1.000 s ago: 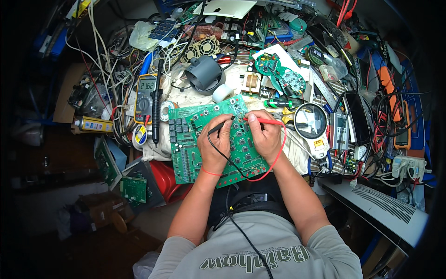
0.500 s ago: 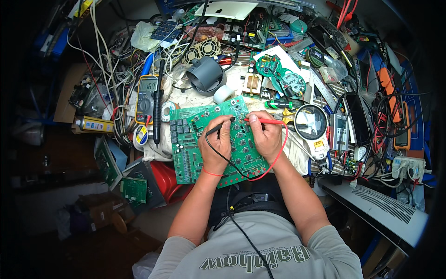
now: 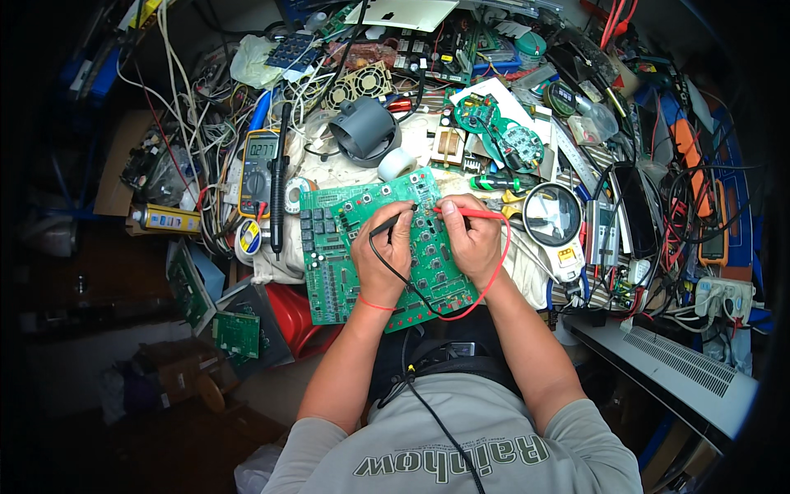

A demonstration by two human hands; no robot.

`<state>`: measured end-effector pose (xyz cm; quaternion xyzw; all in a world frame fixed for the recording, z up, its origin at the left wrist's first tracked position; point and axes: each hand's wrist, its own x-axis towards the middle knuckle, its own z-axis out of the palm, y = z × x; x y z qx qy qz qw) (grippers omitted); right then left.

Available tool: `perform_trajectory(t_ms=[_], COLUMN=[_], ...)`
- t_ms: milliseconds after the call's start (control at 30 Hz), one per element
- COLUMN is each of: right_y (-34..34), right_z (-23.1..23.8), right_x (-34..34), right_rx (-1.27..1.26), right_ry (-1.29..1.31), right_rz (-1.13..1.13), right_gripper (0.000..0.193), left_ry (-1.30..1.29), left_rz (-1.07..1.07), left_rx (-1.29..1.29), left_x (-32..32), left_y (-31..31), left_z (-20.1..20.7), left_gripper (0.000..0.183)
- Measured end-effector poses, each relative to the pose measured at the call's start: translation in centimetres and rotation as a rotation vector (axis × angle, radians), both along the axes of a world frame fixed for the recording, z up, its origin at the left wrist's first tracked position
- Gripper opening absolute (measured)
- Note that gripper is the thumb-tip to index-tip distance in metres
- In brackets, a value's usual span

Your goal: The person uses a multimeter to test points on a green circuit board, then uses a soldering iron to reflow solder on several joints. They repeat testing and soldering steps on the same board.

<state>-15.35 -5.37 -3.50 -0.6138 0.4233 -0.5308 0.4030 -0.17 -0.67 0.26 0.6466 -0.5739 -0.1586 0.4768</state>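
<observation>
We work over a green circuit board (image 3: 336, 265).
Our left hand (image 3: 383, 265) pinches a black probe (image 3: 386, 225); our right hand (image 3: 476, 249) grips a red probe (image 3: 476, 213).

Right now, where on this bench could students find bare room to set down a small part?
Pale cloth shows between the grey cylinder and green circuit board; a narrower strip lies between the right hand and magnifier. It's crowded around the left cables, rear fans and right-side orange tool.
</observation>
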Motion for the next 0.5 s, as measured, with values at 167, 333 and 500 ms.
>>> perform_trajectory(t_ms=[167,333,500], right_y=[0.14,0.03,0.01], right_z=[0.10,-0.05,-0.27], right_x=[-0.14,-0.22,-0.28], right_rx=[0.024,0.030,0.060], right_ry=[-0.002,0.000,-0.026], right_rz=[0.007,0.022,0.036], right_gripper=[0.021,0.021,0.019], left_ry=[0.009,0.017,0.021], left_rz=[-0.015,0.000,0.006], left_rx=[-0.021,-0.019,0.004], left_x=[0.02,-0.06,-0.04], left_y=[-0.07,-0.16,-0.13], left_z=[-0.14,-0.25,-0.22], left_gripper=[0.018,0.014,0.013])
